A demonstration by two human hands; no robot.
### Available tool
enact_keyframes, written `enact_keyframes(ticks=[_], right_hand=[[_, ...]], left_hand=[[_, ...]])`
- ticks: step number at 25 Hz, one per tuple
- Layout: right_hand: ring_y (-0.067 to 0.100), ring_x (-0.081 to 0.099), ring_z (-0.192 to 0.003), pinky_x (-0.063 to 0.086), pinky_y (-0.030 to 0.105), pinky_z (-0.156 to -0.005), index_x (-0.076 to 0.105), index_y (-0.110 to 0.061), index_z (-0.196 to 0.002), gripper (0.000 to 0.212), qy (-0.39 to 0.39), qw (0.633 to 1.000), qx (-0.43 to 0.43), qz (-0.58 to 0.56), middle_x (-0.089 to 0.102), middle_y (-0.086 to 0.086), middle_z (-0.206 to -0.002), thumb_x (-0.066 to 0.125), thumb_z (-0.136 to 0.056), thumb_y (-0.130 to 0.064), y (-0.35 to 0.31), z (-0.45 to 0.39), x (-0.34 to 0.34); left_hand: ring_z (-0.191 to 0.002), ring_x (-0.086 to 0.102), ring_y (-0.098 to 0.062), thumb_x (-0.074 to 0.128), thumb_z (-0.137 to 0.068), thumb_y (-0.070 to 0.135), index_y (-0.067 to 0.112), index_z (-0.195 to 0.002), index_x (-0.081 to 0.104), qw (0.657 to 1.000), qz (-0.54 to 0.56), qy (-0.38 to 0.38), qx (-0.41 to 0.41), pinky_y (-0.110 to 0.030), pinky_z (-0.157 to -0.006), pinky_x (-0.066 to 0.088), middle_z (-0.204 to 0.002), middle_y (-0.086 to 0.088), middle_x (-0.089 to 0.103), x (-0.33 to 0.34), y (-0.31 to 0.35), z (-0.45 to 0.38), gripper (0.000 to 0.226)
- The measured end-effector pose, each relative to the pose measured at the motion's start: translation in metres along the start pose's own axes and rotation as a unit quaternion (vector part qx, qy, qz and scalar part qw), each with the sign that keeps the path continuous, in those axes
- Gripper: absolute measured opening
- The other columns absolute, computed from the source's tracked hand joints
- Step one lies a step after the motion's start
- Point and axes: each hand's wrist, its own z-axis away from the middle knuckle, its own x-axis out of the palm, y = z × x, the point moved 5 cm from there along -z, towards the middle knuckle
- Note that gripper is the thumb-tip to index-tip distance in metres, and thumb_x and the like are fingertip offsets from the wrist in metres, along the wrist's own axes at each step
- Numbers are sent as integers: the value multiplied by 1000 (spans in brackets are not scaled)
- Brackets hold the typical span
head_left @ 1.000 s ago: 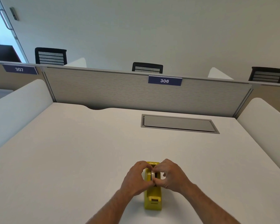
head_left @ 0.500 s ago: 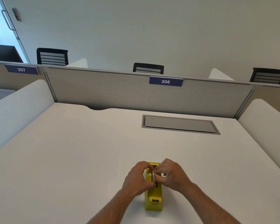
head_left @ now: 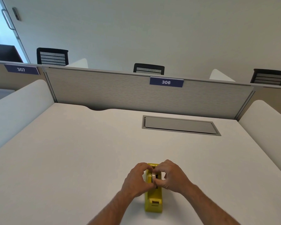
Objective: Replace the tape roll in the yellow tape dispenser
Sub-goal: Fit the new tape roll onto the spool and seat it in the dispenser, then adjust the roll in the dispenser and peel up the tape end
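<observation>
Fingertips of both hands meet over the roll well of the yellow tape dispenser (head_left: 153, 194), and from my remote seat I read both as pinching narrowly on the tape roll (head_left: 153, 175). The left hand (head_left: 137, 180) curls against the dispenser's left flank with its thumb tip at the roll; the right hand (head_left: 172, 176) mirrors it, finger and thumb closed at the roll's near edge. How firmly either one holds I cannot tell, since the knuckles hide the contact.

Compared with a second ago, the right thumb and forefinger have opened into a small loop and more of the pale roll edge shows between the hands, sitting slightly higher in the well. I judge this to mean the roll is being worked on its hub, either seating or coming free; which one I cannot tell.

Outward, the dispenser stands on the white desk (head_left: 71, 151), cutter end toward me, near the front edge. A grey cable hatch (head_left: 180, 125) lies well beyond, and the partition carries the label 306 (head_left: 166, 82).
</observation>
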Motion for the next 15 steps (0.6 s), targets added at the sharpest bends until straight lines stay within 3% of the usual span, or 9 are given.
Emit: enact_keyframes(ticks=[5,15], right_hand=[[5,53,-90,54,26,-64,74,-30,-98,34,-3,1000,-5,1,73,-17,-93,69,-69,-48,-1,1,0],[3,56,-83,50,23,-66,78,-31,-88,15,16,1000,0,-25,75,-20,-87,69,-77,-37,-1,0,-1]], left_hand=[[-109,51,-1,78,-63,57,40,-111,59,1000,7,-5,4,-21,-93,50,-122,24,52,0,-1,0,55],[-103,52,0,80,-54,53,48,-103,56,999,23,-12,-22,-19,-83,50,-114,32,48,0,-1,1,55]])
